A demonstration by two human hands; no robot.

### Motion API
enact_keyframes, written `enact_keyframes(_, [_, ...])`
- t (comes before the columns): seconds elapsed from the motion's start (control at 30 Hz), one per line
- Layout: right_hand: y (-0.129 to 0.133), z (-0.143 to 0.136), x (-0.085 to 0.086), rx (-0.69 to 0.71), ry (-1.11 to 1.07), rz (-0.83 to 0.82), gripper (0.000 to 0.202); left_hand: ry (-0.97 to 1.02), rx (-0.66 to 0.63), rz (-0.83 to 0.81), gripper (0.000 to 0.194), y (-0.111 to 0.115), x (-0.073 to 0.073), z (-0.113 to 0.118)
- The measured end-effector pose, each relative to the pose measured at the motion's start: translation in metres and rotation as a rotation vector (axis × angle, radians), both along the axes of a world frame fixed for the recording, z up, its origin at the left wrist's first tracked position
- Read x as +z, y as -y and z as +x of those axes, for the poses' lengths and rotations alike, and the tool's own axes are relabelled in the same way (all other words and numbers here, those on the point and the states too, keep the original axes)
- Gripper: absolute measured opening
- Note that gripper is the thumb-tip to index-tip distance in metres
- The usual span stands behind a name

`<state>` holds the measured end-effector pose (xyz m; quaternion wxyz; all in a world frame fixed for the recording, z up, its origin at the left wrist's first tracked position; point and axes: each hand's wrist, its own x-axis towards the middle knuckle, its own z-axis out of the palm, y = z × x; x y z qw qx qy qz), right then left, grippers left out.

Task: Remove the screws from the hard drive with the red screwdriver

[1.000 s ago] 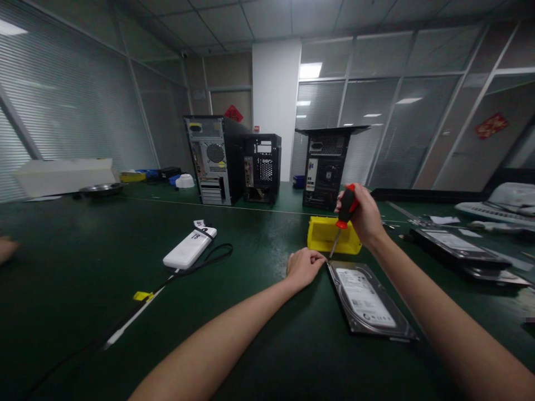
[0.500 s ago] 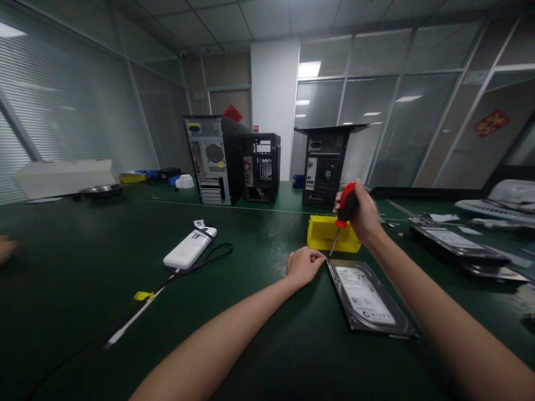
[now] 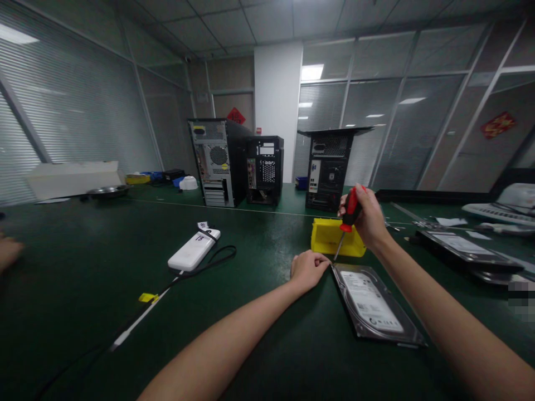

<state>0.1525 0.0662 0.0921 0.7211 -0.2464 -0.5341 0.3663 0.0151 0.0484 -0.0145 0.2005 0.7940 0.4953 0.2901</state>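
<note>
My right hand is wrapped round the handle of a red and black screwdriver. Its shaft slants down to the far left corner of a hard drive, which lies flat with its white label up. Beside that corner, my left hand rests on the table with its fingers drawn together in a pinch near the screwdriver's tip. Whatever sits between those fingers is too small or hidden to make out. Just behind the drive stands a yellow plastic bin, partly behind the screwdriver.
A white power bank with a black cable lies on the green table. Computer cases stand at the back. More hard drives are stacked at right, near a keyboard. Another person's hand shows at the left edge.
The whole scene has shifted slightly right and down in the view. Both hands, the screwdriver and the hard drive keep nearly the same arrangement. More of the other person's hand shows at left.
</note>
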Motion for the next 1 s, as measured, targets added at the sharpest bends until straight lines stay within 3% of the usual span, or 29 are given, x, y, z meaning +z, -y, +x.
enact_keyframes(0.23, [-0.0008,0.0022,-0.0012,0.033,-0.01,-0.033,0.039,-0.003,0.016,0.0,0.025,-0.0004,-0.001,0.0008])
enact_keyframes(0.53, [-0.0029,0.0018,-0.0027,-0.076,-0.045,-0.031,0.042,-0.022,0.01,0.002,0.025,0.0002,0.0009,0.0005])
enact_keyframes(0.8, [-0.0031,0.0057,-0.0035,0.04,-0.038,-0.059,0.042,-0.025,-0.001,0.006,0.026,-0.0019,-0.0019,0.0])
enact_keyframes(1.0, [-0.0036,0.0018,-0.0026,-0.081,-0.002,-0.019,0.042,-0.023,-0.008,-0.002,0.026,-0.0023,-0.0021,0.0003])
